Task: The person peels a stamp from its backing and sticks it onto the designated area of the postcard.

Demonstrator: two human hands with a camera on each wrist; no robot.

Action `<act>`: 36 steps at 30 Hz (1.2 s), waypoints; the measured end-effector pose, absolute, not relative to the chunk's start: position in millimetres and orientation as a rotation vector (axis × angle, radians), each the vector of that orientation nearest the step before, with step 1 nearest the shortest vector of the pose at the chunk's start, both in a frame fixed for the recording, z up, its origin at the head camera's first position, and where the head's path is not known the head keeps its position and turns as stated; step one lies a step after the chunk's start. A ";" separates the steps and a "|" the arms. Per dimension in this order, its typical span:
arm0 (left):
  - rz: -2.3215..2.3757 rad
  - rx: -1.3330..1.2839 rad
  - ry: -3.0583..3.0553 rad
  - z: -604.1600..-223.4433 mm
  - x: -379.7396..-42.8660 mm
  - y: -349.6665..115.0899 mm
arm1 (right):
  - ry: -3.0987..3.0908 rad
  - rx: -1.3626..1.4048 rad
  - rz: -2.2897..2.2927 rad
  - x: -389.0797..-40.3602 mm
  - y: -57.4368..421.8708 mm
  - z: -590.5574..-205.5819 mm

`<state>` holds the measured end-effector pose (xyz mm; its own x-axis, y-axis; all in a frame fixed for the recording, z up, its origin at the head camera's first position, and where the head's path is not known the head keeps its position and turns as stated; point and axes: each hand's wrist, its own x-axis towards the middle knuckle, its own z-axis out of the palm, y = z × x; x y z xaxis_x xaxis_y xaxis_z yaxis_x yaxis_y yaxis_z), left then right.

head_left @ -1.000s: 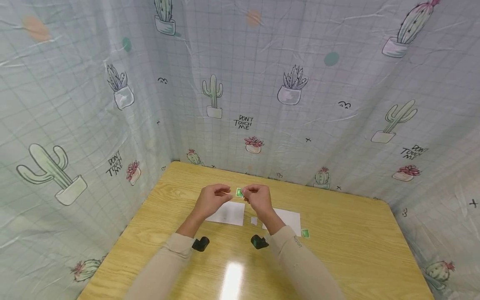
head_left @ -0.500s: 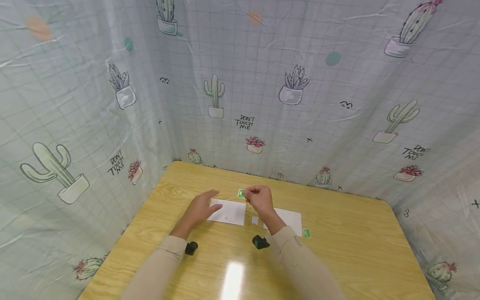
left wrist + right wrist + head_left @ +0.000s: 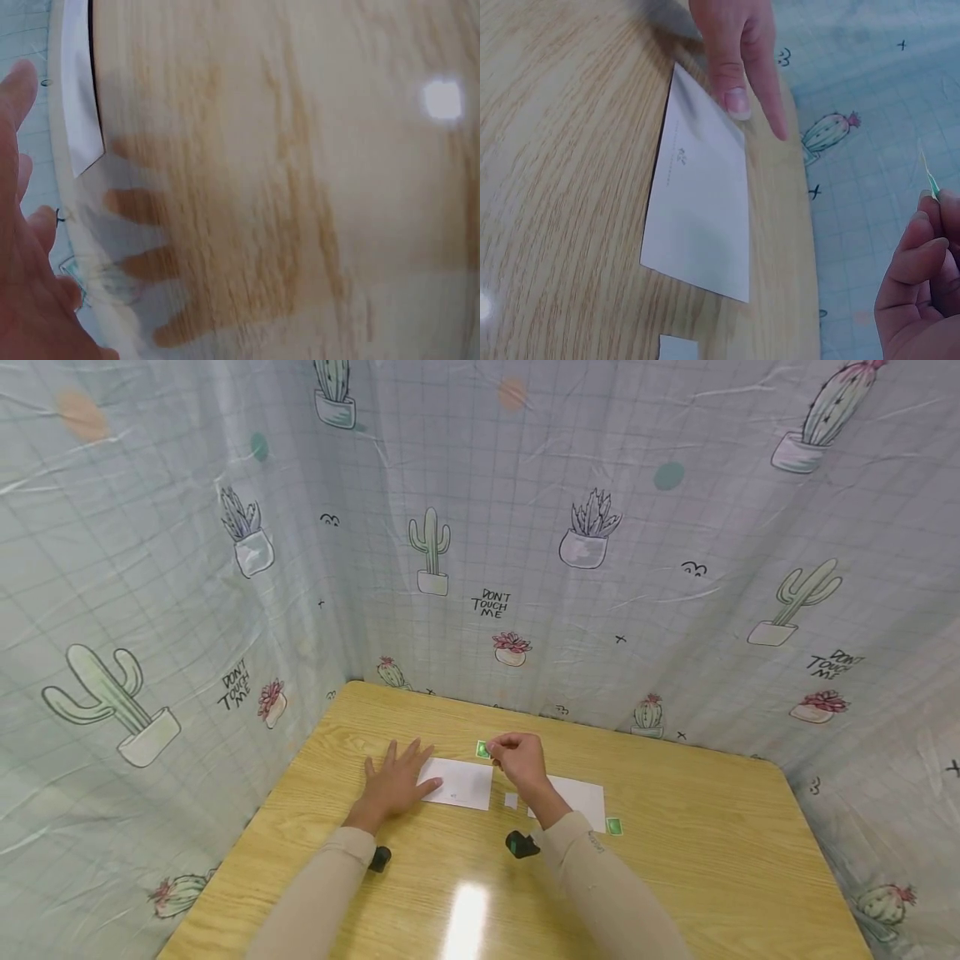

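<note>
My right hand (image 3: 519, 760) pinches a small green stamp (image 3: 483, 749) with a white border between thumb and fingertips, held up beyond the cards. Seen edge-on in the right wrist view, the stamp (image 3: 932, 182) looks thin and slightly bent. My left hand (image 3: 392, 783) has its fingers spread at the left end of a white envelope-sized card (image 3: 459, 783), thumb over its edge. Small print marks this card (image 3: 697, 195) in the right wrist view. In the left wrist view, the fingers (image 3: 16, 94) are straight and a corner of the card (image 3: 82, 112) shows.
A second white card (image 3: 581, 797) lies to the right, partly behind my right wrist. Another green stamp (image 3: 614, 827) is at its lower right corner. A small white paper piece (image 3: 511, 800) sits between the cards. Patterned curtains (image 3: 480, 527) stand behind the wooden table (image 3: 697, 860).
My left hand has moved away from the stamp, leftward and down to the left end of the card, its fingers spreading. My right hand keeps holding the stamp in nearly the same place.
</note>
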<state>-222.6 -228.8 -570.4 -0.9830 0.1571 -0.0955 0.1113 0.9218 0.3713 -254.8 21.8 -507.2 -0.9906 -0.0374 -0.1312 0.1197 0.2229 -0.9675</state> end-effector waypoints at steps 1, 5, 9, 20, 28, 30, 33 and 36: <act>0.551 0.206 2.954 -571.6 -223.1 -228.8 | 2.354 0.082 -1.880 -255.1 21.8 -507.8; 0.527 0.197 2.932 -574.9 -223.1 -229.3 | 2.353 0.089 -1.875 -256.3 22.5 -509.9; 0.511 0.194 2.907 -577.8 -222.0 -230.3 | 2.352 0.111 -1.861 -257.5 23.0 -512.5; 0.513 0.182 2.903 -577.4 -221.7 -230.6 | 2.352 0.114 -1.871 -259.9 27.1 -519.4; 0.529 0.174 2.914 -576.6 -219.4 -231.2 | 2.354 0.170 -1.828 -263.6 26.3 -524.8; 0.532 0.173 2.908 -577.6 -220.2 -231.6 | 2.362 0.180 -1.806 -263.1 26.0 -525.6; 0.541 0.177 2.902 -577.3 -221.0 -231.3 | 2.383 0.185 -1.783 -262.4 25.7 -527.9; 0.549 0.176 2.892 -576.3 -221.3 -230.5 | 2.409 0.186 -1.764 -262.5 25.7 -531.1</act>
